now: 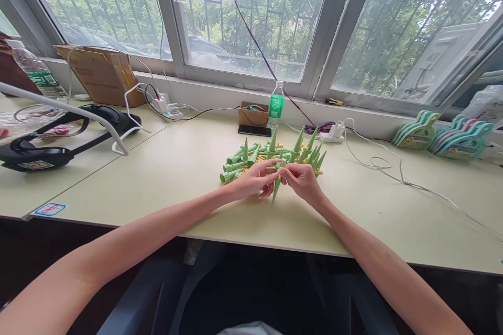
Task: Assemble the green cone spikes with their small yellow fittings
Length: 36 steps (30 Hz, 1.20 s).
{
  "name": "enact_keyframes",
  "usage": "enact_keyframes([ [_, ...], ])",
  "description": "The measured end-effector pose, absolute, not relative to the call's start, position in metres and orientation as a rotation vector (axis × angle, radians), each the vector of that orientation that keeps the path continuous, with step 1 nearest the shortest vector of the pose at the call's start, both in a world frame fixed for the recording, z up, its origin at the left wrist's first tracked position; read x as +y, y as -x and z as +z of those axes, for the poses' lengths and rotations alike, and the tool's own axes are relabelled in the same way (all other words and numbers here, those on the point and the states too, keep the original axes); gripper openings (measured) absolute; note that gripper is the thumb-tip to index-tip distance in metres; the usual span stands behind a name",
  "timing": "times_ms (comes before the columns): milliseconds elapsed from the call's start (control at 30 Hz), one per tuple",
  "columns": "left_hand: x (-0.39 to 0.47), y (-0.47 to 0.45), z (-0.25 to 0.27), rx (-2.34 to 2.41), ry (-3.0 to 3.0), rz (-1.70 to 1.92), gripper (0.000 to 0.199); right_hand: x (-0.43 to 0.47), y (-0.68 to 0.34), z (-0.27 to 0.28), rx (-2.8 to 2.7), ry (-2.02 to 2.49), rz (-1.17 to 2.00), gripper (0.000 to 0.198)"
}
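Observation:
In the middle of the table my left hand (256, 178) grips a green pointed plastic piece (276, 193), its sharp end hanging down towards the table edge. My right hand (302, 180) meets it from the other side, thumb and forefinger pinched at the upper part of the same piece; the fingers hide the exact contact. Just behind both hands lies a pile of green plastic parts: tubes (231, 174) on the left, upright cones (297, 144) on the right. Small yellow pegs (319, 171) show among them.
Behind the pile stand a small cardboard box (255, 115), a dark phone (254, 130) and a water bottle (277, 102). A headset (70, 138) lies at left. White cables (401, 172) and stacked pastel plastic items (416, 130) are at right. The table's front edge (275, 247) is close.

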State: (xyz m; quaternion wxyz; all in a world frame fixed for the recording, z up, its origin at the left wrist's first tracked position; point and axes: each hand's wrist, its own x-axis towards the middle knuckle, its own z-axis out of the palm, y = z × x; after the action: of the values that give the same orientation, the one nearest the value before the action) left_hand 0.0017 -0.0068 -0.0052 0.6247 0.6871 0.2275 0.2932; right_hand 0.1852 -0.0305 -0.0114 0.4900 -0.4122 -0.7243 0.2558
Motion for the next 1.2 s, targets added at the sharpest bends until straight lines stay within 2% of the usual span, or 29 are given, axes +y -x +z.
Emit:
enact_keyframes([
  [467, -0.001, -0.002, -0.011, 0.524, -1.551, 0.665, 0.067, -0.027, -0.186, -0.015, -1.753, 0.957, 0.639, 0.062],
  [1200, -0.002, -0.004, -0.014, 0.550, -1.699, 0.765, 0.046, -0.028, -0.184, -0.012, -1.692, 0.956, 0.687, 0.068],
])
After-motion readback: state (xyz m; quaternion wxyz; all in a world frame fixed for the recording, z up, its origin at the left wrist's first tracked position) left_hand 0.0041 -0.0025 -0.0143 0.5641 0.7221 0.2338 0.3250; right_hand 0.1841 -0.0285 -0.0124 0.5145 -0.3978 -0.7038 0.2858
